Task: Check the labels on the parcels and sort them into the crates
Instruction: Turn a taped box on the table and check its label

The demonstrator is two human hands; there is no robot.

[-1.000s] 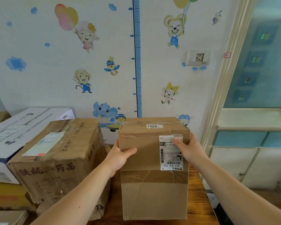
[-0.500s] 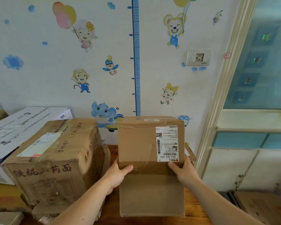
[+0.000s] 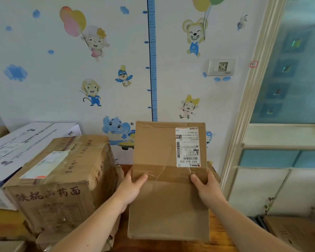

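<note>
A brown cardboard parcel [image 3: 164, 206] is held up in front of me, its broad face turned toward the camera. A white shipping label [image 3: 188, 147] sits upside down on its upper right. My left hand [image 3: 133, 188] grips the parcel's left edge, thumb on the front. My right hand [image 3: 205, 190] grips the right edge just below the label, thumb on the front too. The fingers of both hands are hidden behind the box.
A large taped carton with brown lettering [image 3: 62, 179] stands to the left, a white box [image 3: 22, 142] behind it. A wooden table [image 3: 124, 168] lies underneath. A white and blue cabinet [image 3: 280, 179] stands right; another cardboard box [image 3: 295, 231] lies low right.
The parcel has been tilted so its labelled face now points at me and its top face is out of sight. Both hands slid down from the upper corners to the middle of its sides.
</note>
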